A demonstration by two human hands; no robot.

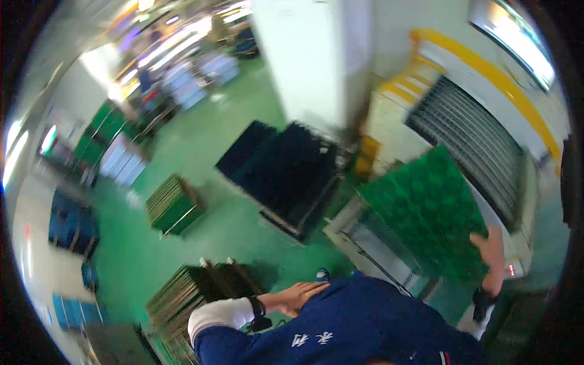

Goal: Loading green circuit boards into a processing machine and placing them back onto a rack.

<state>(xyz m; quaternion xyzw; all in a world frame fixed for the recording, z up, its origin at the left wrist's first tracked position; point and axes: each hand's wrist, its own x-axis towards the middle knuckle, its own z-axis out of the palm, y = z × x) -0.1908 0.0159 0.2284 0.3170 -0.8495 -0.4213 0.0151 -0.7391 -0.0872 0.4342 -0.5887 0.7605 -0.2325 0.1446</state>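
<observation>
My right hand (490, 248) grips the right edge of a large flat green panel (423, 210) with a mottled surface. The panel is tilted over the front of a pale machine, just below a dark ribbed roller bed (468, 137). My left hand (297, 298) lies against the front of my dark blue top, fingers stretched out, with nothing seen in it. Beneath the panel's left side shows a grey frame (380, 246). Motion blurs much of the picture.
Stacks of dark panels (283, 173) stand on a low cart ahead. To the left are a rack of green-fronted panels (175, 207) and a nearer stack of upright boards (179, 301). A white pillar (301, 61) rises behind the cart. A bright screen (517, 36) hangs upper right.
</observation>
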